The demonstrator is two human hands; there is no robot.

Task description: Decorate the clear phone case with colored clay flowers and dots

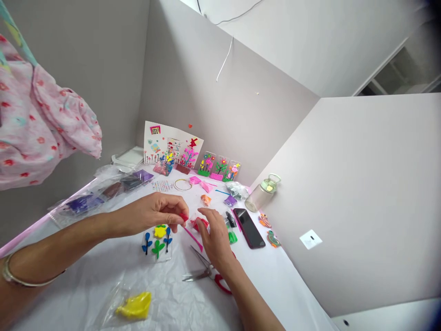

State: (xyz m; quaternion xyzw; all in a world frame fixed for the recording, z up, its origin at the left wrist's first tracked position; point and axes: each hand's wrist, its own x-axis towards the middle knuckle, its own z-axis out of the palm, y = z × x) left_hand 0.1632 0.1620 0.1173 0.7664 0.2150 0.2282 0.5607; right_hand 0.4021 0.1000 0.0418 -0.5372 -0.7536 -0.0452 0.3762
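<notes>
My left hand [161, 214] is closed in a pinch around a small piece of red clay [184, 217], held over the table. My right hand [217, 239] is open, its fingers spread beside a plastic packet of red clay [199, 224]; I cannot tell whether it touches the packet. Below my left hand lies a clear panel [163, 254] with a yellow clay flower [160, 231], blue shapes on dark stems and a green leafy shape [158, 249]. A pink tool [193, 239] lies between my hands. Open scissors with red handles [223, 283] lie partly under my right forearm.
A bag of yellow clay [135, 306] lies at the front. Right of my hand are a phone [250, 228], a green clay packet [232, 237] and a leaning bottle [263, 193]. Decorated panels [219, 168] and a picture sheet [172, 146] stand at the back. Patterned cloth [44, 119] hangs at left.
</notes>
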